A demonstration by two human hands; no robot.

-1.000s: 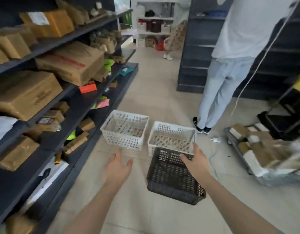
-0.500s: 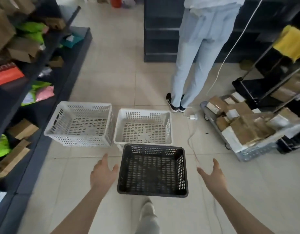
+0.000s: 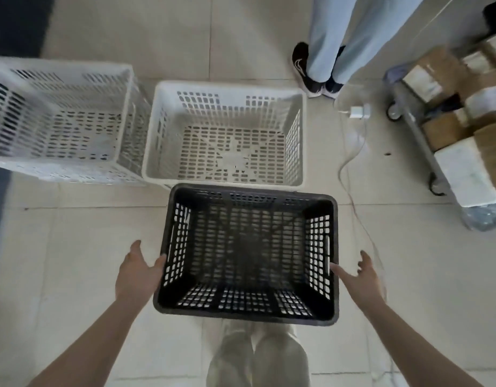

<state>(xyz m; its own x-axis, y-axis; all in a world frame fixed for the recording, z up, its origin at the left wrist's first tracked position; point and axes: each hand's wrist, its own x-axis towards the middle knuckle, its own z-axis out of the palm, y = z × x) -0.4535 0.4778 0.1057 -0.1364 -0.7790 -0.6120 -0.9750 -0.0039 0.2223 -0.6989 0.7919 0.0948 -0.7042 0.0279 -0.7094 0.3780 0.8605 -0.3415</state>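
An empty black slotted basket [image 3: 322, 314] stands on the tiled floor right in front of me. My left hand [image 3: 136, 273] is at its left wall, fingers straight, thumb tip at the rim. My right hand [image 3: 358, 277] is at its right wall, fingers spread, one fingertip touching the rim. Neither hand grips anything. Behind the black basket stand two empty white baskets side by side: one in the middle [image 3: 157, 135] and one at the left [image 3: 59, 169].
A person in light jeans and dark shoes [image 3: 315, 79] stands behind the baskets. A wheeled cart [image 3: 417, 135] loaded with cardboard boxes is at the right. A white charger plug [image 3: 358, 111] and its cable lie on the floor. A dark shelf base runs along the left edge.
My view tipped further down and closer to the floor. Both hands moved inward to the black basket's two sides; a second ago my right hand held its rim.
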